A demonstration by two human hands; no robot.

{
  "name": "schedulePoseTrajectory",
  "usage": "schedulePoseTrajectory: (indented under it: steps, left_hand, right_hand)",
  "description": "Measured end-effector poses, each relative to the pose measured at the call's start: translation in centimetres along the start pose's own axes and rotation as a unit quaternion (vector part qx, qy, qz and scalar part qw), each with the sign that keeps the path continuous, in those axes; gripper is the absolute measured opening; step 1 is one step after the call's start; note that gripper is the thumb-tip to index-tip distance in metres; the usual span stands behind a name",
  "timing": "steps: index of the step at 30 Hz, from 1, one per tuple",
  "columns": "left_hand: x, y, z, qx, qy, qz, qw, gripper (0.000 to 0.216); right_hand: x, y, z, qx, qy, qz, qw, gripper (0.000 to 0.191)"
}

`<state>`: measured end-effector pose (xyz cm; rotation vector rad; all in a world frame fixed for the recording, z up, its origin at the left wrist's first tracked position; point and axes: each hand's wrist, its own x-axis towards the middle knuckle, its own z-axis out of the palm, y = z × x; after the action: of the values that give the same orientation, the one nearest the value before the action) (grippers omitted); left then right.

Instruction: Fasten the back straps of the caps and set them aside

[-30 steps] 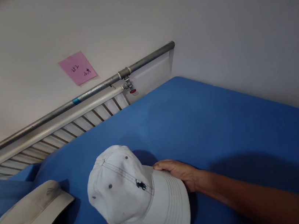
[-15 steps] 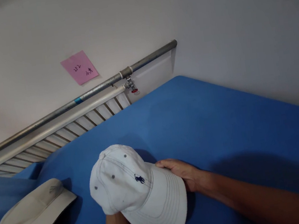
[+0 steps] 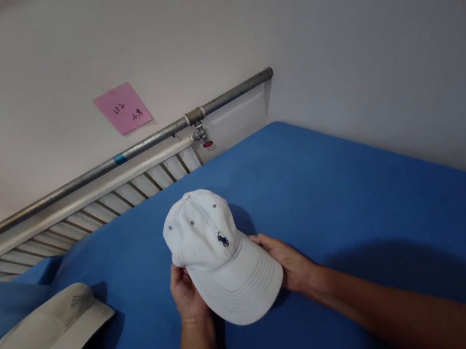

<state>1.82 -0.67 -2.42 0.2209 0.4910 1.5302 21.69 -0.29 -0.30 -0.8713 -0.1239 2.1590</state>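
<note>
A white baseball cap (image 3: 212,241) with a small dark logo on its front is held over the blue surface (image 3: 340,194), brim toward me. My left hand (image 3: 186,296) grips the left edge of the brim, fingers curled under it. On the right edge of the brim my right hand (image 3: 288,265) is closed, thumb on top. Both forearms reach in from the bottom of the view.
A beige cap (image 3: 40,346) lies at the lower left on something dark. Behind the blue surface run a slatted white radiator (image 3: 103,207) and a grey pipe (image 3: 145,140) with a small red valve (image 3: 206,142). A pink note (image 3: 122,108) sticks to the white wall.
The white cap has moved up and away from me and turned so its brim points straight at me. My left hand has come out from under it to the brim's left edge.
</note>
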Motion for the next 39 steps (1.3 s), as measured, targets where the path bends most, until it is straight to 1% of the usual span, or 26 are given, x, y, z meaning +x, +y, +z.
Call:
schedulePoseTrajectory:
  steps: [2,4,7,9,11,12,17,21,24,28,32,35,37,39]
  left_hand:
    - [-0.1,0.4,0.0,-0.017,-0.046,-0.002,0.999,0.035]
    - [-0.2,0.7,0.3,-0.030,-0.122,-0.025,0.992,0.042]
    - [-0.3,0.9,0.5,-0.044,-0.223,-0.063,0.972,0.044]
    - [-0.2,0.9,0.5,-0.045,-0.262,-0.082,0.961,0.047]
    - [-0.1,1.0,0.2,-0.037,-0.287,-0.096,0.952,0.047]
    - [-0.1,1.0,0.1,-0.033,-0.296,-0.102,0.949,0.047]
    - [-0.4,0.7,-0.3,-0.032,-0.333,-0.127,0.934,0.046]
    - [-0.8,0.5,0.4,-0.028,-0.367,-0.142,0.919,0.048]
    - [-1.0,0.3,1.2,-0.025,-0.389,-0.155,0.908,0.051]
    - [-1.1,-0.4,1.7,-0.033,-0.389,-0.172,0.904,0.051]
    - [-1.1,-1.2,1.8,-0.040,-0.379,-0.187,0.905,0.053]
    - [-1.1,-1.3,2.1,-0.043,-0.372,-0.186,0.908,0.054]
    - [-1.2,-1.1,2.1,-0.036,-0.370,-0.182,0.910,0.054]
    - [-1.4,-0.7,1.9,-0.026,-0.365,-0.178,0.913,0.053]
  right_hand:
    - [0.1,-0.1,0.0,0.008,0.003,-0.017,1.000,0.020]
    - [0.1,0.0,-0.1,0.005,0.006,-0.030,1.000,0.017]
    - [0.0,0.2,-0.2,-0.004,0.008,-0.043,0.999,0.015]
    - [-0.2,0.2,-0.3,0.000,-0.005,-0.043,0.999,0.013]
    - [-0.4,0.0,-0.3,0.009,-0.035,-0.040,0.999,0.008]
    - [-0.5,-0.1,-0.3,0.012,-0.055,-0.040,0.998,0.009]
    - [-0.8,-1.0,-0.2,0.003,-0.162,-0.049,0.986,0.031]
    - [-1.0,-1.6,-0.1,0.003,-0.221,-0.055,0.974,0.034]
    - [-1.1,-2.0,-0.2,0.005,-0.224,-0.041,0.974,0.032]
    - [-1.4,-2.5,-0.3,-0.004,-0.201,-0.009,0.980,0.025]
    - [-1.9,-2.9,-0.1,-0.002,-0.169,-0.023,0.985,0.018]
    - [-2.0,-2.9,-0.1,-0.014,-0.151,-0.034,0.988,0.016]
    - [-1.9,-2.8,-0.3,-0.026,-0.148,-0.042,0.988,0.019]
    - [-1.9,-2.8,-0.4,-0.031,-0.166,-0.052,0.984,0.028]
